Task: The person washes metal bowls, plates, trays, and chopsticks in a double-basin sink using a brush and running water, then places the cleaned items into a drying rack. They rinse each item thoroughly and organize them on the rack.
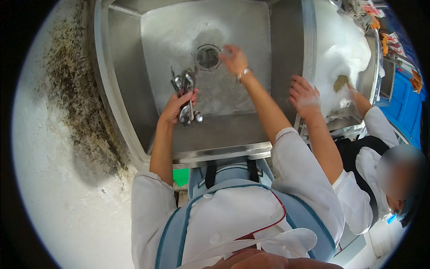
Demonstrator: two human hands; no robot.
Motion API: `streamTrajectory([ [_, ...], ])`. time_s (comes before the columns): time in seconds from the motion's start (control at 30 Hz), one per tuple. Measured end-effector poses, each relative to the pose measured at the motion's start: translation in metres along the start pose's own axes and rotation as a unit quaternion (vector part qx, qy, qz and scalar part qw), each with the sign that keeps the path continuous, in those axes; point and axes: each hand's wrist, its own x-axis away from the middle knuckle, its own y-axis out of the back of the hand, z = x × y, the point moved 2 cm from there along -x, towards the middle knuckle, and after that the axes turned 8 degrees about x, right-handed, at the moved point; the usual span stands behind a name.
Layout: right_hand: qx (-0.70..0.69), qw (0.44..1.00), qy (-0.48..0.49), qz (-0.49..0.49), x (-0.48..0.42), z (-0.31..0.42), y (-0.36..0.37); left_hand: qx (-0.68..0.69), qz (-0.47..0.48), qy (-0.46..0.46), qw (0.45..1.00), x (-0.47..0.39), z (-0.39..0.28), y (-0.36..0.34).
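Before me is a deep stainless steel sink basin (pixel 245 30) with a round drain (pixel 208 58) in its floor. My left hand (pixel 178 105) grips a bunch of metal cutlery (pixel 186 82), spoons among it, over the near left part of the basin. Some pieces point away from me and others hang below the fingers. My right hand (pixel 235 60), blurred and with a metal bracelet at the wrist, is over the basin just right of the drain. Its fingers are partly spread, and whether they hold something small is unclear.
A co-worker's hand (pixel 304 95) rests at the divider on my right; their other arm reaches into a foam-filled basin (pixel 339 43) beside a greenish scouring pad (pixel 341 83). A stained wall (pixel 84 101) stands close on my left. Cloths (pixel 356 13) lie at the far right, near a blue container (pixel 401 107).
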Motion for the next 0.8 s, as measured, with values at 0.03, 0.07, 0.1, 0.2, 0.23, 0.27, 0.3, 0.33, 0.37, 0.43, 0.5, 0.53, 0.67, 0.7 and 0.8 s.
streamTrajectory([
  [0.03,0.064,0.992,0.039,-0.100,-0.025,-0.015,-0.010,0.043,-0.001,-0.029,0.999,0.005,0.001,0.000],
  [0.07,0.098,0.990,-0.013,-0.105,-0.044,-0.018,-0.011,0.086,0.000,-0.057,0.995,0.011,0.002,0.001],
  [0.1,0.130,0.983,-0.065,-0.109,-0.057,-0.020,-0.013,0.118,-0.036,-0.064,0.990,0.016,0.001,-0.001],
  [0.2,0.381,0.914,-0.015,-0.140,-0.060,-0.013,-0.076,0.170,0.016,-0.109,0.979,0.024,0.004,0.008],
  [0.23,0.338,0.938,0.011,-0.070,-0.050,0.002,-0.093,0.172,0.012,-0.129,0.976,0.025,0.005,0.009],
  [0.27,0.293,0.955,0.041,0.002,-0.032,0.018,-0.104,0.174,0.006,-0.127,0.976,0.027,0.008,0.010],
  [0.3,0.319,0.937,0.137,0.042,-0.011,0.024,-0.114,0.174,0.004,-0.129,0.976,0.028,0.009,0.010],
  [0.33,0.342,0.908,0.231,0.077,0.008,0.024,-0.125,0.173,0.005,-0.131,0.976,0.028,0.007,0.009],
  [0.37,0.290,0.921,0.251,0.068,0.024,0.021,-0.127,0.174,-0.006,-0.132,0.976,0.026,0.011,0.013],
  [0.43,0.230,0.935,0.261,0.067,0.042,0.013,-0.122,0.166,-0.033,-0.117,0.979,0.024,0.013,0.012],
  [0.5,0.218,0.943,0.238,0.084,0.055,0.005,-0.117,0.158,-0.038,-0.105,0.981,0.018,0.012,0.019],
  [0.53,0.166,0.964,0.174,0.113,0.062,0.005,-0.112,0.155,-0.088,-0.106,0.978,0.016,0.013,0.022],
  [0.67,-0.043,0.995,-0.003,0.087,0.104,0.025,-0.081,0.102,-0.180,-0.108,0.972,0.006,0.018,0.026],
  [0.7,-0.034,0.995,0.039,0.089,0.122,0.042,-0.071,0.078,-0.181,-0.107,0.974,0.003,0.022,0.025],
  [0.8,-0.054,0.984,0.127,0.109,0.147,0.082,-0.043,0.030,-0.223,-0.102,0.969,0.000,0.024,0.013],
])
